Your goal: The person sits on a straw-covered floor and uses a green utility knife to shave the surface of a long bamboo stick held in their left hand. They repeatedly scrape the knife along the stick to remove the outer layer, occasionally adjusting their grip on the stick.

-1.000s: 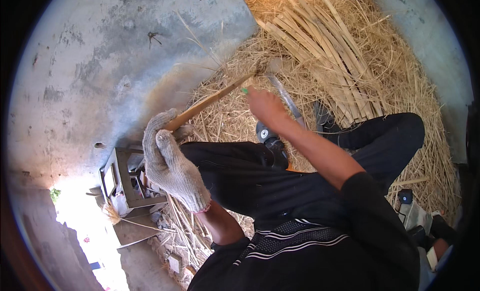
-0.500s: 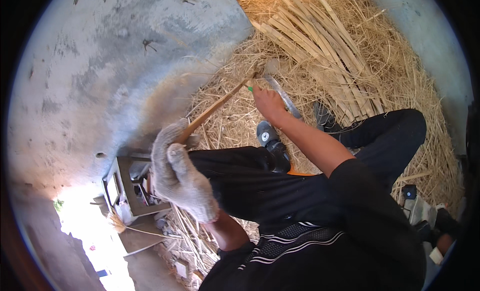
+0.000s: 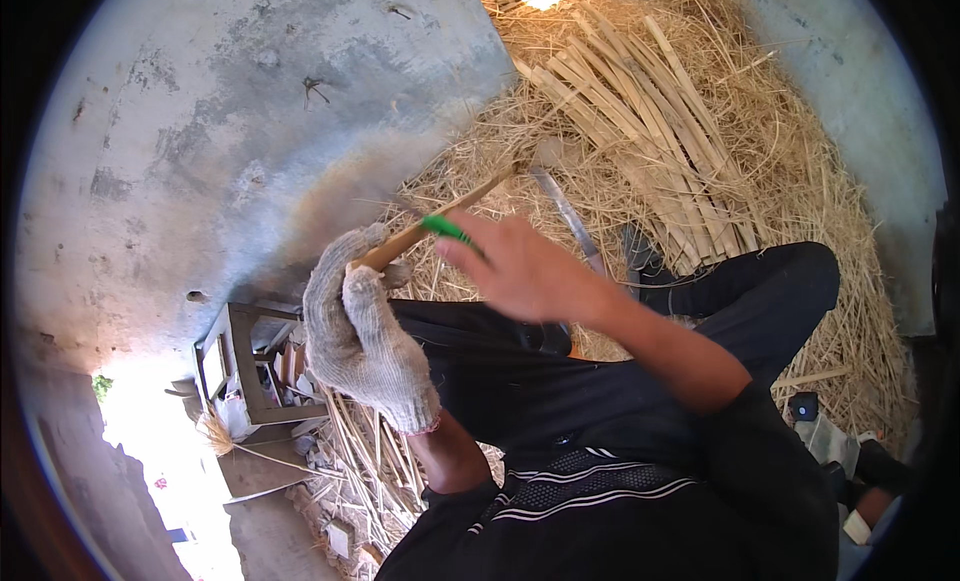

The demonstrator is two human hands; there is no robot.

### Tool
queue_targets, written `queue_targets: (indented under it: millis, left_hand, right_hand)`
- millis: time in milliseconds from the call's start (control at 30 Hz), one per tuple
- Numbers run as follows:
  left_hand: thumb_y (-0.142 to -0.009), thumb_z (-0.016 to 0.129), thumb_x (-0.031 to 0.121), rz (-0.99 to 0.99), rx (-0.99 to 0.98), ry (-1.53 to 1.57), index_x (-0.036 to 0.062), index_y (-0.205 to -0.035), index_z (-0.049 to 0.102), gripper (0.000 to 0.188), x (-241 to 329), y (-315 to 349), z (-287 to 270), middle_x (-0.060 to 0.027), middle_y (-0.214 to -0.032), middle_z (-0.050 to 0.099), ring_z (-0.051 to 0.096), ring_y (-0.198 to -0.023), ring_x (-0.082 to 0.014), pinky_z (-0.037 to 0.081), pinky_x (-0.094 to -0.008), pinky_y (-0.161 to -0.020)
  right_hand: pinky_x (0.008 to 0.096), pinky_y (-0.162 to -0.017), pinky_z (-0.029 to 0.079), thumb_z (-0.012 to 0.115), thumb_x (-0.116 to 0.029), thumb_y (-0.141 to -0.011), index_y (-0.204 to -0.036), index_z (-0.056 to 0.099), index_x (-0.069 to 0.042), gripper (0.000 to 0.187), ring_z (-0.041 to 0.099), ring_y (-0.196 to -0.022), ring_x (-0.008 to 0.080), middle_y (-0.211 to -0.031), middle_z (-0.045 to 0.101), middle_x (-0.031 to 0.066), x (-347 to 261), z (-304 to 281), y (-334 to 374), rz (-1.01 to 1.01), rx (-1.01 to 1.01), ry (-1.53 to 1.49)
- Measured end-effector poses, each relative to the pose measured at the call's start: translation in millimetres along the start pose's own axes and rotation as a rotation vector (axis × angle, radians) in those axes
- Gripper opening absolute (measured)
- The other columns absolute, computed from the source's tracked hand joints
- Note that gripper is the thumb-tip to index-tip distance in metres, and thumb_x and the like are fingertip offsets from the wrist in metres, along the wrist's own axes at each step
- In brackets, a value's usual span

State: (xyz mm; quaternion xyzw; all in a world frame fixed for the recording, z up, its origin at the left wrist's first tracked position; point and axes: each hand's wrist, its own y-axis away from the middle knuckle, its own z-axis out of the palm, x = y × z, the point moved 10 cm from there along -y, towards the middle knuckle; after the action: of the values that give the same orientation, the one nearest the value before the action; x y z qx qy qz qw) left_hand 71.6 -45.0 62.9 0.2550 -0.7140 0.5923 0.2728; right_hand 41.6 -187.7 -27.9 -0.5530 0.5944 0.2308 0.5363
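My left hand [image 3: 365, 331], in a grey knitted glove, is closed round the near end of a bamboo strip [image 3: 400, 244], with the thumb along it. From the glove the strip slants up and away to the right, and its dark far end lies over the straw. My right hand [image 3: 525, 266], bare and smeared by motion, grips a green-handled knife [image 3: 440, 226]. Its thin blade is a blur beyond the strip, close to the gloved fingers. Whether the blade touches the strip I cannot tell.
Loose straw [image 3: 800, 161] covers the floor. A bundle of split bamboo strips [image 3: 660, 131] lies at the far right, and a long metal blade [image 3: 568, 216] nearer my feet. A wall [image 3: 230, 131] rises at the left, with a wooden frame stand [image 3: 245, 361] below it.
My right hand has drawn the green-handled knife back along the bamboo strip, from near its far end toward the gloved hand. My left hand keeps its hold.
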Motion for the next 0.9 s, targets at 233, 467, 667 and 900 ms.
queue_targets:
  millis: [233, 467, 667, 900]
  left_hand:
    - [-0.101, 0.051, 0.014, -0.046, -0.071, -0.091, -0.0036, -0.109, 0.065, 0.024, -6, -1, 0, -0.0124, -0.101, 0.07, 0.067, -0.081, -0.0165, 0.053, -0.0273, -0.073]
    - [-0.102, 0.049, 0.015, -0.037, -0.006, -0.123, -0.0015, -0.108, 0.066, 0.024, -14, -3, -9, -0.0099, -0.098, 0.07, 0.066, -0.076, -0.0136, 0.05, -0.0239, -0.065]
    - [-0.103, 0.051, 0.019, -0.094, 0.046, -0.164, -0.0045, -0.11, 0.066, 0.029, -26, -14, -29, -0.0121, -0.094, 0.071, 0.067, -0.076, -0.0152, 0.054, -0.0261, -0.069]
    - [-0.101, 0.05, 0.009, -0.033, -0.069, -0.027, -0.0035, -0.107, 0.066, 0.022, -9, 1, 0, -0.011, -0.1, 0.07, 0.066, -0.076, -0.0143, 0.054, -0.0247, -0.067]
  right_hand:
    - [0.0536, -0.056, 0.051, 0.053, -0.026, -0.098, -0.11, 0.055, -0.002, 0.026, 0.063, -0.06, 0.0449, -0.061, 0.061, 0.0238, 50, -4, 8, 0.125, 0.169, 0.367]
    - [0.0521, -0.062, 0.054, 0.051, -0.023, -0.097, -0.113, 0.053, -0.004, 0.025, 0.066, -0.07, 0.0432, -0.068, 0.064, 0.0227, 65, 14, -3, 0.122, 0.169, 0.452]
    - [0.0541, -0.059, 0.053, 0.045, -0.026, -0.101, -0.114, 0.052, -0.005, 0.026, 0.065, -0.066, 0.0438, -0.068, 0.063, 0.0244, 59, 36, -18, 0.233, 0.062, 0.365]
    - [0.051, -0.073, 0.055, 0.048, -0.017, -0.095, -0.106, 0.058, -0.001, 0.022, 0.069, -0.086, 0.0399, -0.09, 0.068, 0.0243, 209, -4, 22, 0.485, 0.135, 0.656]
